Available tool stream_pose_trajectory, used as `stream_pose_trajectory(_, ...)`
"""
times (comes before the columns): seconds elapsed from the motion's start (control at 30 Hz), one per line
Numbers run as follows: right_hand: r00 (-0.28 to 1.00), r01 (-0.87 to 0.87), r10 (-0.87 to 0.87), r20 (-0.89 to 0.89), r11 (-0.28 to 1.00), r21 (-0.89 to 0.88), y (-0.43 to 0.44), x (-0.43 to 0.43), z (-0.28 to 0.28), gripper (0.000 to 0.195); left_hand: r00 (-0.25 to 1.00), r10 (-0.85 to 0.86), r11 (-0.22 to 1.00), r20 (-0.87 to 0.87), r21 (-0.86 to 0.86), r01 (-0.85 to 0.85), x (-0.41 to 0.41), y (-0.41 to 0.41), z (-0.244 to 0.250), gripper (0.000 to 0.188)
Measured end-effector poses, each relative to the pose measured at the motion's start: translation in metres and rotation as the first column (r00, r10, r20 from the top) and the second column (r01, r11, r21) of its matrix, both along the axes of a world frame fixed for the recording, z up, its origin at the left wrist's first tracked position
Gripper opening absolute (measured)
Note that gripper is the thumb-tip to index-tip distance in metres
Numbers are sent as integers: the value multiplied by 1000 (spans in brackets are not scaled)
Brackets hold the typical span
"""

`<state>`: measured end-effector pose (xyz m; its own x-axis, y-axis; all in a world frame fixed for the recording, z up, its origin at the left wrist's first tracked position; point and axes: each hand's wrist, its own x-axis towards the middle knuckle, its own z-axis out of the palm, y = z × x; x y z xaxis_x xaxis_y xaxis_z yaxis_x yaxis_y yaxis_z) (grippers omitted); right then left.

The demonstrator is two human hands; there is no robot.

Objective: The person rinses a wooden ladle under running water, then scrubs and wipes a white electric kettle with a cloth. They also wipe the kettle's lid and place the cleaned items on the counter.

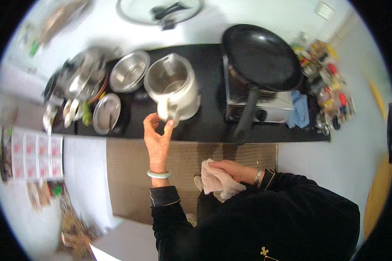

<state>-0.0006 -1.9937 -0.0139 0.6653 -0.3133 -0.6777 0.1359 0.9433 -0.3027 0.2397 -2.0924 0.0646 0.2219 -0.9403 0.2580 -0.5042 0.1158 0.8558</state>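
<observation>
On the black counter stands an uncovered white kettle or jug (191, 99) with a metal-looking inside, its handle facing me. My left hand (158, 132) is at the lower end of that handle, thumb and fingers curved apart; whether they grip it cannot be told. A pale pink cloth (217, 181) hangs from my right hand (230, 169), which holds it in front of my body, below the counter's edge. To the right, a black frying pan (263, 58) rests tilted on a gas stove (274, 106), its handle pointing towards me.
Left of the kettle are a steel basin (130, 71), a smaller bowl (106, 114) with a utensil in it, stacked metal pans (85, 76) and a green vegetable (87, 113). A blue cloth (299, 109) and several seasoning containers (330, 88) crowd the right end. A glass lid (140, 14) hangs on the wall.
</observation>
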Motion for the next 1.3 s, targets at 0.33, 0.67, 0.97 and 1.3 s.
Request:
stream_pose_trajectory(0.33,909,-405,405,100,914,-21,53,74,-13,32,885,466,773,7,484,-411,-10,317,-70,27)
stream_pose_trajectory(0.67,612,-789,788,61,614,-22,247,152,3,33,480,869,437,-117,637,-635,-86,617,-61,31)
stream_pose_trajectory(0.97,259,-949,956,137,278,-151,448,200,32,36,157,985,166,-75,674,-720,-138,807,-76,34)
stream_pose_trajectory(1.3,-199,-975,961,193,-174,-140,618,246,49,33,-179,983,-146,39,755,-639,-199,918,-58,34)
